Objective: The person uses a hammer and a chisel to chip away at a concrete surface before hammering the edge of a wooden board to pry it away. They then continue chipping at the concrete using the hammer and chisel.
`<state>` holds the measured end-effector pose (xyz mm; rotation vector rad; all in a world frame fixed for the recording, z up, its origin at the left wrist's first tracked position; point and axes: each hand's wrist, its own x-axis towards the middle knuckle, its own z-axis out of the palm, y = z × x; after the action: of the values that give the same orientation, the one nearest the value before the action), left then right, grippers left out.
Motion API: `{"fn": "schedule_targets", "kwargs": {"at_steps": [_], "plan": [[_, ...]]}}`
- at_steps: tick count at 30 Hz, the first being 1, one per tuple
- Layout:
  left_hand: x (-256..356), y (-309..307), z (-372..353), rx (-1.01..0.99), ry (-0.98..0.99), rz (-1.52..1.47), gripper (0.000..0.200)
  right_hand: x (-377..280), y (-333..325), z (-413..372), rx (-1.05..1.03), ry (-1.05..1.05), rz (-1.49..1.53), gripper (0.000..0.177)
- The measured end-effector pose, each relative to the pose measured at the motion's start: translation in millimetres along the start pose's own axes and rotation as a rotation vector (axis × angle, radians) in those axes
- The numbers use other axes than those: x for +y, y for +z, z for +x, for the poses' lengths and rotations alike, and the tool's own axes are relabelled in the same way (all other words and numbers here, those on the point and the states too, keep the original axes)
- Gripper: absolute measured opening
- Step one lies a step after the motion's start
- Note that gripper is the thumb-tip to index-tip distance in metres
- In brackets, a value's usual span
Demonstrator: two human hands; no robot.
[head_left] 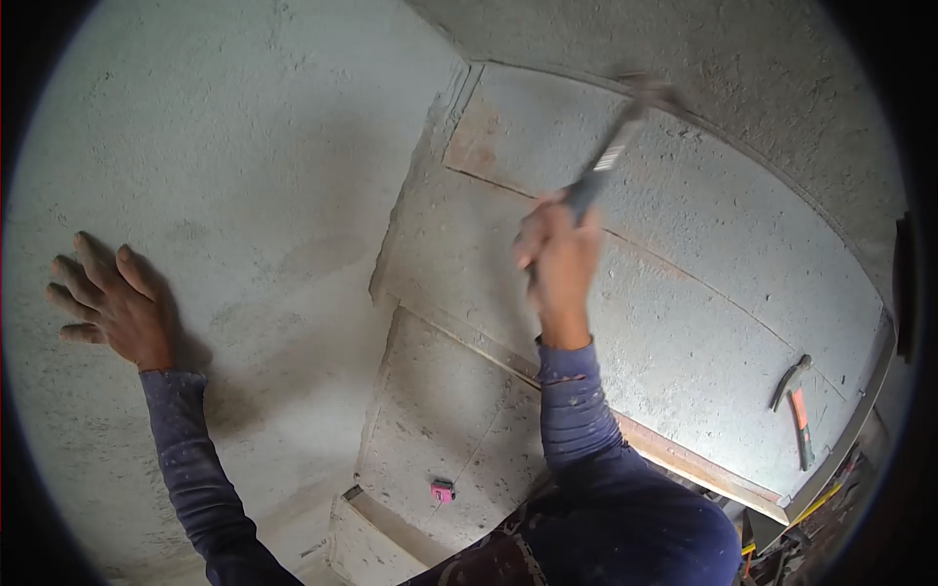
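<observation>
My left hand [122, 308] lies with spread fingers against the grey plastered wall [283, 186]. My right hand [562, 259] is wrapped round the dark grip of a hammer [614, 146], blurred by motion. Its shaft points up and to the right, and its smeared head overlaps the far edge of the pale slab surface [703, 283] in this view. Thin seams run across that surface, and a reddish stain shows near its upper left corner.
A second hammer [799, 415], with an orange and dark handle, lies on the slab at right. A small pink object [443, 490] rests on the lower step [420, 391]. A wooden strip [694, 459] borders the slab's near edge. Yellow and dark items lie below at lower right.
</observation>
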<state>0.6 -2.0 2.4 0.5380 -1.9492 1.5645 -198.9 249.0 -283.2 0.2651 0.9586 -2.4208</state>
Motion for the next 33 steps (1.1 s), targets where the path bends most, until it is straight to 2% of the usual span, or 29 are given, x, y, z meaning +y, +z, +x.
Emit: {"fn": "schedule_targets", "kwargs": {"at_steps": [3, 5, 6, 7, 8, 9, 10, 12, 14, 16, 18, 19, 21, 22, 25, 27, 29, 30, 32, 33], "plan": [[2.5, -2.0, -0.6, -0.005, -0.002, -0.014, 0.065, -26.4, 11.8, 39.9, 0.092, -0.627, 0.318, 0.013], [-1.6, -2.9, -2.8, -0.013, 0.013, -0.007, 0.065, 8.5, 38.6, 63.0, 0.444, -0.652, 0.244, 0.018], [-2.5, -1.8, -4.2, -0.011, 0.015, -0.009, 0.065, 102.1, 31.5, 61.7, 0.359, -0.532, -0.192, 0.027], [-3.4, -1.2, -2.2, 0.001, 0.022, -0.020, 0.064, 192.7, 25.5, 60.5, 0.274, -0.466, -0.751, 0.036], [-2.8, -0.8, -0.4, 0.010, 0.027, -0.035, 0.064, 279.7, 20.6, 59.3, 0.161, -0.489, -1.173, 0.046], [-1.5, 0.1, -1.5, 0.005, 0.017, -0.029, 0.064, 203.3, 21.7, 34.2, -0.175, 0.037, -0.793, 0.040], [-3.7, -1.6, -3.3, -0.012, 0.017, -0.017, 0.064, 115.1, 27.0, 6.1, -0.303, 0.613, -0.539, 0.035], [-2.8, -3.4, -2.6, -0.016, 0.004, -0.017, 0.064, 77.1, 0.2, -13.8, -0.327, 0.608, -0.433, 0.023], [-0.2, -3.5, -1.0, -0.020, 0.008, -0.024, 0.064, 33.3, -3.4, -25.4, -0.177, 0.368, -0.232, 0.015], [-0.2, -4.2, -1.5, -0.027, 0.004, -0.016, 0.065, 7.9, 1.4, -10.2, -0.081, -0.113, -0.002, 0.016], [2.0, -2.8, -1.4, -0.021, 0.005, -0.001, 0.066, -12.2, 16.9, 28.5, 0.149, -0.541, 0.202, 0.015], [2.9, -2.6, -1.0, -0.025, 0.000, 0.003, 0.066, -3.4, 30.4, 50.2, 0.145, -0.542, 0.210, 0.015], [-0.8, -3.5, -2.9, -0.032, -0.005, 0.020, 0.065, 31.9, 59.6, 74.6, 0.618, -0.585, 0.291, 0.012], [-3.1, -3.0, -3.8, -0.024, 0.012, 0.023, 0.065, 54.2, 59.6, 67.4, 0.617, -0.579, 0.294, 0.012], [-2.4, -4.4, 1.9, 0.001, 0.029, 0.007, 0.064, 110.2, 44.3, 40.4, -0.199, 0.488, -0.428, 0.016], [-1.9, -7.3, -6.4, -0.035, 0.018, 0.012, 0.064, 87.4, 20.9, 18.5, -0.169, 0.429, -0.340, 0.013], [-5.4, -1.8, -3.0, -0.019, 0.027, 0.031, 0.064, 29.2, 12.0, 5.0, -0.089, 0.272, -0.233, 0.011], [-5.6, -1.5, -2.2, -0.026, 0.035, 0.035, 0.064, 17.7, 6.6, 5.3, 0.006, 0.071, -0.181, 0.012], [-1.3, -2.5, -2.2, -0.026, 0.005, -0.001, 0.064, -14.2, 10.7, 13.0, 0.075, -0.294, 0.130, 0.014], [3.7, -0.2, -0.7, -0.019, -0.002, -0.002, 0.064, -12.9, 11.6, 31.3, 0.071, -0.302, 0.131, 0.014]]}}
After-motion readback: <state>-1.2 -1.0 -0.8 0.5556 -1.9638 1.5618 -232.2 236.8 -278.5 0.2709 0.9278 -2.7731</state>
